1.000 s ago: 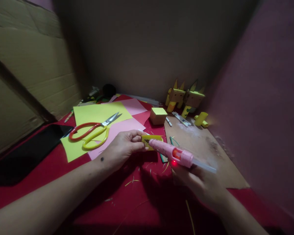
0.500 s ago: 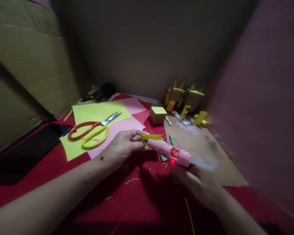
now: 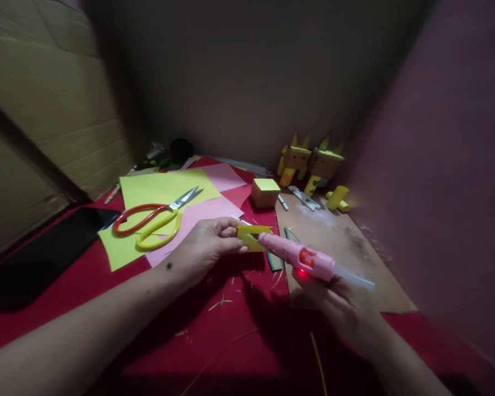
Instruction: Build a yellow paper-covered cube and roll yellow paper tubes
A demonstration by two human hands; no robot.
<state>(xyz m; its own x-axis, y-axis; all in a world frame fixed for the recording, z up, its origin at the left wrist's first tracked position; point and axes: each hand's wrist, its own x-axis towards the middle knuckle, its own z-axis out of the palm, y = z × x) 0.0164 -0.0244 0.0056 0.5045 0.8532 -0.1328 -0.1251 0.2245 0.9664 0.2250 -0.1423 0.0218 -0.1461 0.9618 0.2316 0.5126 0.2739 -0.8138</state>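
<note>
**Glue gun nozzle meets a yellow paper piece**

Nearest the camera, the right hand [image 3: 346, 308] is wrapped around the grip of a pink glue gun [image 3: 299, 254], low over the red bench [image 3: 239, 330]. The gun is slim and pale pink, with an orange patch and a small red light glowing on its underside, and a clear glue stick juts from its back end. Its long axis runs nearly level, slanting from lower right to upper left, and the nozzle points left at the paper. The left hand [image 3: 204, 245] pinches a small yellow paper piece [image 3: 253, 237] between thumb and fingertips, just above the bench; the nozzle touches this piece. Farther back lie scissors [image 3: 154, 217] on yellow and pink sheets, a yellow-topped cube [image 3: 266, 192], and two paper figures [image 3: 311, 162] near the wall.
</note>
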